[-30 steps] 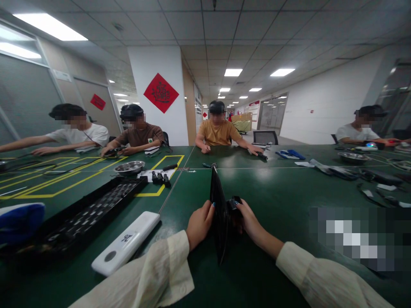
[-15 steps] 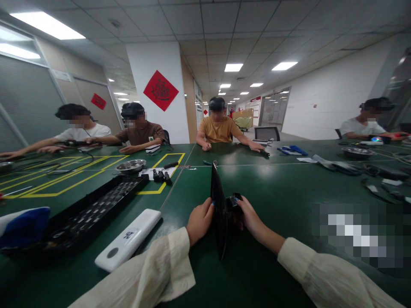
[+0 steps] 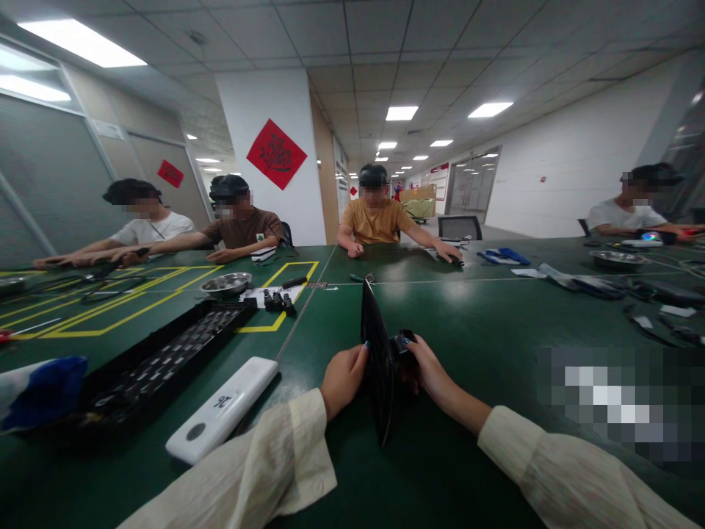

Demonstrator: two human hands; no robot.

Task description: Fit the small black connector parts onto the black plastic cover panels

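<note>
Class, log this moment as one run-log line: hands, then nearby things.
left hand: holding upright thin black panel | right hand: holding black part at panel's right side | nearby: white oblong device, long black tray

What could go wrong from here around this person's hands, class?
The black panel may tip if support eases: it is near upright between the left hand and the right hand, which grips a black block. The left sleeve looks close to the white device and could nudge it.
</note>
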